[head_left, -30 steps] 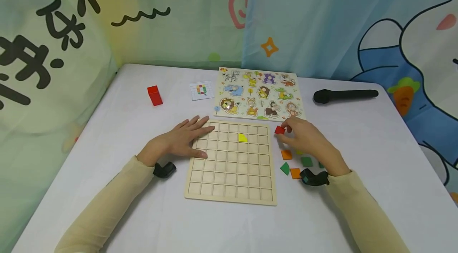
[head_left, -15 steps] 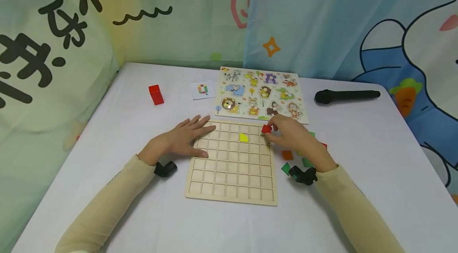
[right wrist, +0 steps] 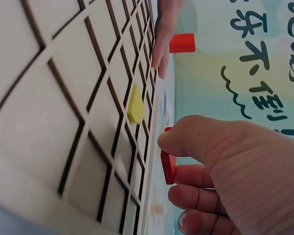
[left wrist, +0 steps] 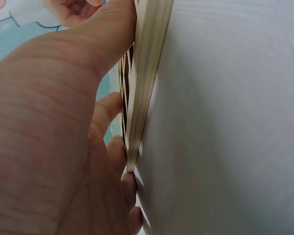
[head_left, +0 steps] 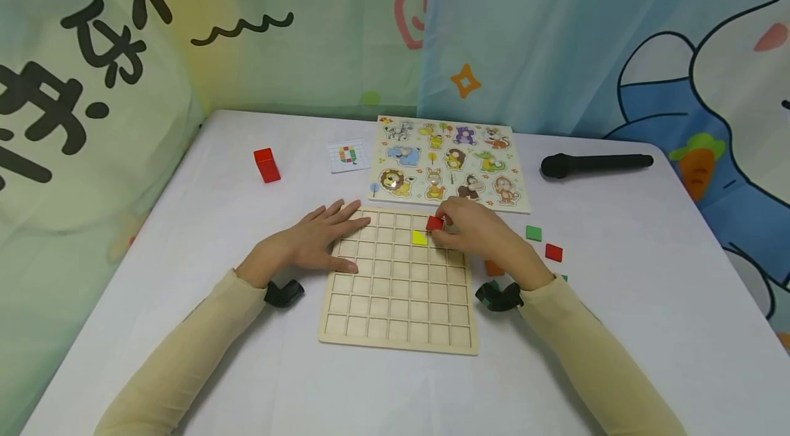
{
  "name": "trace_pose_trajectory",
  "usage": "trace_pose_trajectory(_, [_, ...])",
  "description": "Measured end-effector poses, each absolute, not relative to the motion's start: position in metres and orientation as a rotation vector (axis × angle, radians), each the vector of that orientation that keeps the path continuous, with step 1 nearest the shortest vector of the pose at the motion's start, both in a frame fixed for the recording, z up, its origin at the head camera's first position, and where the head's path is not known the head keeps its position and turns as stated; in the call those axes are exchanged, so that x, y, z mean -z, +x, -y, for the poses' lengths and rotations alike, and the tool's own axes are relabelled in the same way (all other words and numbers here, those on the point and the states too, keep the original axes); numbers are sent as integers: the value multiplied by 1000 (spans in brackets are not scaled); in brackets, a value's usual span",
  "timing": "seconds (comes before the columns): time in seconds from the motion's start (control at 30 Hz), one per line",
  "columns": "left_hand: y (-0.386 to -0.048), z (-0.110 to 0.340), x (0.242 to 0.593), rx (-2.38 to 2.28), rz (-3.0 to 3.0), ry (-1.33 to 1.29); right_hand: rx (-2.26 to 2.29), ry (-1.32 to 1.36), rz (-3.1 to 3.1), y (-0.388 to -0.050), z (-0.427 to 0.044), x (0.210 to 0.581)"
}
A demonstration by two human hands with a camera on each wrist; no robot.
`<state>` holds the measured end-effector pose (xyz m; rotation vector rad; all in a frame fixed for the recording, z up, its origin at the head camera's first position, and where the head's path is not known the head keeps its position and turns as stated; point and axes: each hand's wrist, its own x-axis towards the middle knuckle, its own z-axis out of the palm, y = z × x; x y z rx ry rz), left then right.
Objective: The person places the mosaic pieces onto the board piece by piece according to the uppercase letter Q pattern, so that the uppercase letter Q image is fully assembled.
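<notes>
Nearest, a wide strip of white table point(head_left: 395, 395) runs between the two sleeved forearms, up to the near edge of the wooden grid board point(head_left: 398, 299). The left hand point(head_left: 317, 237) is spread wide, its thumb and fingers lying over the board's left edge. The right hand point(head_left: 478, 227) is narrowed to a pinch, thumb and fingers holding a red tile point(head_left: 435, 223). The tile is above the board's far right part, close to the yellow tile point(head_left: 420, 237), which lies in a cell of the second row from the far edge; the right wrist view shows a gap between the red tile and the board.

Just outside the board's right edge, an orange tile point(head_left: 494, 268) is partly hidden by the right arm. Farther right are a second red tile point(head_left: 553, 253) and a green tile point(head_left: 533, 233), with table surface between them and the table's right edge.

An animal puzzle point(head_left: 420, 202) sits just past the board's far edge, leaving only a narrow gap. A printed card point(head_left: 348, 156) lies beside its left edge, a red block point(head_left: 267, 165) farther left, and a black microphone point(head_left: 595, 164) to the right. The printed curtain point(head_left: 524, 31) hangs behind the table's far edge.
</notes>
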<state>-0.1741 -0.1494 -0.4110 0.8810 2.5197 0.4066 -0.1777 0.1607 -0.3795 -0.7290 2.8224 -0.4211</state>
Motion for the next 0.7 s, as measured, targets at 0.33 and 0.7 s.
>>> trace_pose_trajectory(0.33, [-174, 151, 412, -390, -2524, 870, 368, -906, -2814, -176, -137, 386])
trace_pose_trajectory(0.7, [-175, 150, 412, -383, -2522, 869, 291, -882, -2765, -175, -118, 390])
